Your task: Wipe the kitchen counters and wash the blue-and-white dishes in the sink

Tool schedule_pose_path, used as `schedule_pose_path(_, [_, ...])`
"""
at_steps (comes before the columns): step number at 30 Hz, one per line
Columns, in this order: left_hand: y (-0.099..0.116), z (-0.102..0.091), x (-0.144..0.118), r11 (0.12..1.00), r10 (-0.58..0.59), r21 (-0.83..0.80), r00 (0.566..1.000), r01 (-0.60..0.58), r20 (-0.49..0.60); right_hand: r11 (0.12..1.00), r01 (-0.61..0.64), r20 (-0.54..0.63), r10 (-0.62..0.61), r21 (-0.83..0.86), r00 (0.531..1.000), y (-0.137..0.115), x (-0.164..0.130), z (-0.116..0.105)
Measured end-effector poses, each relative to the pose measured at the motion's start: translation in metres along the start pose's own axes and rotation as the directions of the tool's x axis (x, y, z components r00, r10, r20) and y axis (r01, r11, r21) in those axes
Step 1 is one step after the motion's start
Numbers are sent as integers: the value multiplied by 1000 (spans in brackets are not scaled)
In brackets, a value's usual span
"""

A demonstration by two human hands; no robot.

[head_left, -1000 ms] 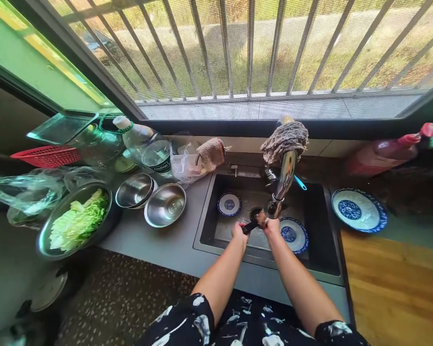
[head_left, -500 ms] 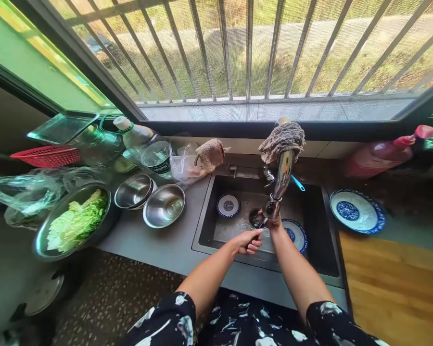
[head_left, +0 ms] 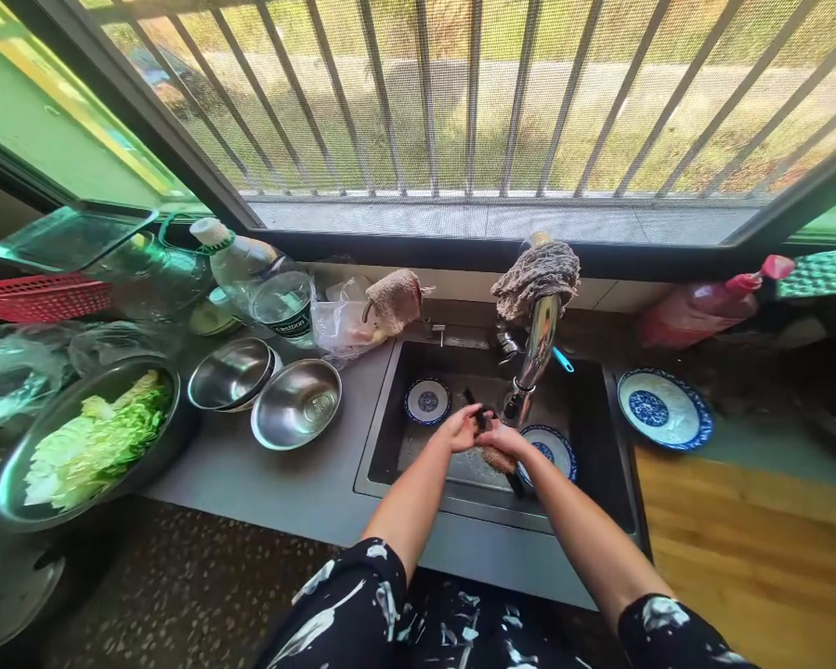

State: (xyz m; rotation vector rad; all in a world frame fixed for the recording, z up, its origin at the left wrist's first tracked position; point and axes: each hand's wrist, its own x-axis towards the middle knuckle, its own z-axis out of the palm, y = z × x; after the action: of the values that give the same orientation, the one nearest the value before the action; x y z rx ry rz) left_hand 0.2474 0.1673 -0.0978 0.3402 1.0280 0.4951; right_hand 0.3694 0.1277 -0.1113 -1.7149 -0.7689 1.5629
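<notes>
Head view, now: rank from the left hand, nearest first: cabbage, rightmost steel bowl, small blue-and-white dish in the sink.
1. Small blue-and-white dish: in the sink, just left of the left hand.
2. Rightmost steel bowl: on the counter, left of the sink.
3. Cabbage: in the basin, far left.

Leafy greens [head_left: 101, 441] in a bowl [head_left: 15, 478], red basket [head_left: 48, 296], pink bottle [head_left: 693, 312], wooden board [head_left: 752, 539]
</notes>
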Motion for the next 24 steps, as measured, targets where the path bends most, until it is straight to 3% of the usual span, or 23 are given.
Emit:
schedule_pose_path(2, [-2, 20, 18, 985, 78, -135, 980, -104, -182, 992, 7, 23, -4, -127, 1000, -1, -1, -4])
schedule_pose_path(4, [-8, 38, 33, 974, 105, -160, 945, -160, -309, 980, 4, -16, -7, -199, 1000, 5, -8, -9])
schedule_pose_path(8, [-15, 53, 46, 961, 90, -206, 911, -186, -402, 896, 35, -199, -136, -442, 971, 24, -35, -27])
schedule_pose_path(10, [-16, 54, 43, 956, 80, -233, 924, -178, -374, 863, 20, -159, -116, -505, 980, 26, -47, -42])
schedule_pose_path(12, [-17, 54, 35, 952, 63, -284, 979, -117, -195, 893, -14, 18, 25, -451, 1000, 20, -53, -58])
schedule_pose_path(14, [-19, 54, 27, 948, 63, -314, 996, -41, 59, 956, -71, 238, 143, -285, 961, 12, -56, -71])
schedule_pose_path(16, [-22, 56, 22, 957, 79, -288, 984, -29, 163, 985, -141, 389, 170, -104, 905, 7, -55, -79])
schedule_pose_path(18, [-26, 57, 21, 967, 109, -239, 992, -91, 62, 984, -174, 397, 175, -39, 901, 7, -50, -78])
schedule_pose_path(22, [-37, 57, 28, 961, 150, -209, 976, -181, -155, 982, -79, 144, 104, -172, 984, 16, -35, -56])
schedule_pose_path(24, [-43, 54, 31, 957, 158, -211, 968, -198, -194, 984, -51, 119, 72, -170, 990, 21, -32, -44])
